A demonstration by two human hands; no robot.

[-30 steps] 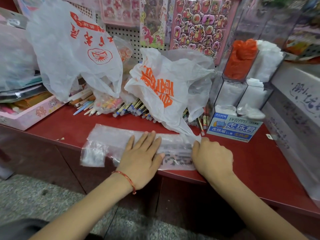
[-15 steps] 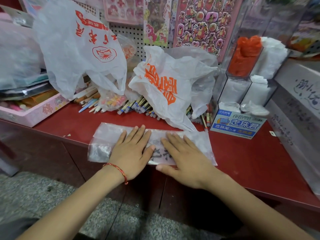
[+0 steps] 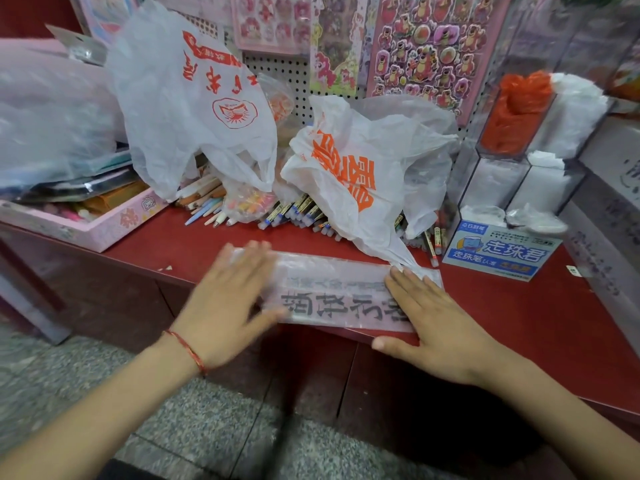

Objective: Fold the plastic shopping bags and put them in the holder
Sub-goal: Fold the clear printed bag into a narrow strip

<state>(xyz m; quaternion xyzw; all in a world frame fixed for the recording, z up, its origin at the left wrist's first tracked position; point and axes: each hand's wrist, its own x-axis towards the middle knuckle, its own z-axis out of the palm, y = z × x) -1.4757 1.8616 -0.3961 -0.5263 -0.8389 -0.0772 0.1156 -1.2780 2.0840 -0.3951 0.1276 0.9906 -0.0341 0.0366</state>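
1. Where the red counter [image 3: 519, 317] reaches its front edge, both your hands lie flat on a translucent plastic bag [image 3: 339, 296] folded into a long strip. Black characters show on it between them.
2. Your left hand [image 3: 225, 303], with a red string bracelet [image 3: 187, 351] at the wrist, covers the strip's left end. The fingers are straight and spread and grasp nothing, and the hand is blurred.
3. Your right hand [image 3: 433, 323] presses the strip's right end. The fingers are straight and pinch nothing, and the thumb points out along the counter's front edge.
4. Just behind the strip sits a crumpled white bag with orange print [image 3: 356, 174]. Its thin tail reaches the strip's far right corner, next to your right fingertips. It lies over a row of pens [image 3: 294, 213].
5. Left of that, a larger white bag with red print [image 3: 194, 98] stands puffed up over some pencils [image 3: 204, 199]. A pink tray [image 3: 86, 226] sits further left.
6. To the right stands a blue-and-white pen box [image 3: 498, 251], and behind it is the clear holder [image 3: 498, 155]. Folded orange bags [image 3: 516, 112] fill one upper cell, and folded white bags [image 3: 575, 109] fill the cell beside it and those below.
7. Farthest back, sticker sheets [image 3: 426, 46] hang on a pegboard [image 3: 277, 67].
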